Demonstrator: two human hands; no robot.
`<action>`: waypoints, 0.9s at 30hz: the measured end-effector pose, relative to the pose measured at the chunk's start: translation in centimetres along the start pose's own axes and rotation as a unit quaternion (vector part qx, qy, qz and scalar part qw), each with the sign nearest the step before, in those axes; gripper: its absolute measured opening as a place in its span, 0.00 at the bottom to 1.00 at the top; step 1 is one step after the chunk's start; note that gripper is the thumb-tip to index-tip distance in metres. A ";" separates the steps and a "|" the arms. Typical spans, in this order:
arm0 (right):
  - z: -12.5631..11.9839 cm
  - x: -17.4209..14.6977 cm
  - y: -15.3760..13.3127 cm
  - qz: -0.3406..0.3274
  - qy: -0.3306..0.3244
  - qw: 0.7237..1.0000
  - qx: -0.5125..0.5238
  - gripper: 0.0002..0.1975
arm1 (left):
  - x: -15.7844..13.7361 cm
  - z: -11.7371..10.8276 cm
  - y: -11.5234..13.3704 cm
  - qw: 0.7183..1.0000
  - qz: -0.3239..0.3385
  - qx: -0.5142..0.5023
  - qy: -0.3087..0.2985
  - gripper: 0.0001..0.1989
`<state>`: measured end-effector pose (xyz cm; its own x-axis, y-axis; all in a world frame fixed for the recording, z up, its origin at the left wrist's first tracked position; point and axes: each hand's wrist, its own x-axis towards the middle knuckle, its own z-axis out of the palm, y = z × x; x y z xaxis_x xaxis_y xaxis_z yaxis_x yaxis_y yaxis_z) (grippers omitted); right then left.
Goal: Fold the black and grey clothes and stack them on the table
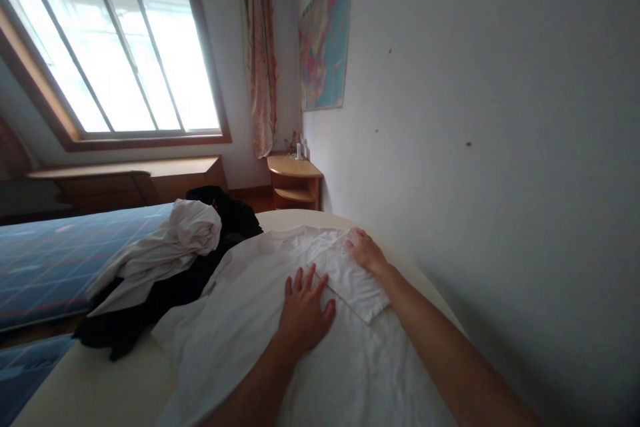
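A white T-shirt (240, 300) lies spread on a cream-coloured surface (115, 387), its collar toward the far edge. The sleeve (357, 287) on the right is folded inward over the body of the shirt. My left hand (305, 313) rests flat on the middle of the shirt, fingers spread, beside the folded sleeve's edge. At the shirt's far right shoulder, my right hand (365, 250) lies on the fabric with its fingers stretched out. The lower part of the shirt runs out of view at the bottom.
Left of the shirt lie a crumpled greyish-white garment (185, 233) and black clothing (170, 297). A blue checked bed (65, 253) is beyond them. A white wall (475, 213) runs close along the right. A small corner shelf (295, 167) stands at the back.
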<state>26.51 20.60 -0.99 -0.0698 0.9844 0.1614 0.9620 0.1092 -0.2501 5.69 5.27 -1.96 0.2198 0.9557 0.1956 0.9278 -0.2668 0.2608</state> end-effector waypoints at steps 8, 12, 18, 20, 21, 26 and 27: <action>-2.5 -3.8 2.8 0.105 -0.016 0.994 -0.040 0.17 | -0.1 0.1 0.0 1.000 0.010 -0.001 -0.001 0.28; -3.2 -5.5 2.6 0.065 -0.017 0.997 -0.039 0.19 | -0.1 -0.1 0.1 1.000 0.021 -0.011 0.014 0.25; -3.3 -8.6 -1.1 -0.066 -0.010 0.998 -0.007 0.19 | 0.5 -0.8 0.2 0.997 0.024 -0.037 0.067 0.11; -3.0 -9.7 -3.0 -0.100 -0.015 0.995 0.008 0.18 | 0.7 -0.7 0.0 0.997 0.018 -0.034 0.071 0.09; -2.7 -10.3 -3.9 -0.112 -0.017 0.994 0.010 0.19 | 0.7 -0.7 -0.1 0.997 0.016 -0.035 0.073 0.09; -1.8 -12.0 -6.5 -0.128 0.003 0.992 -0.014 0.13 | 0.7 -0.2 -0.5 0.995 0.007 -0.056 0.082 0.14; -1.7 -12.1 -6.7 -0.127 0.009 0.992 -0.019 0.11 | 0.7 -0.1 -0.5 0.995 0.011 -0.057 0.080 0.17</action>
<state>21.34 7.73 0.31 -0.3061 0.9234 0.2315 0.9237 0.3469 -0.1623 5.31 6.04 -1.91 0.1795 0.9201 0.3481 0.8810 -0.3078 0.3592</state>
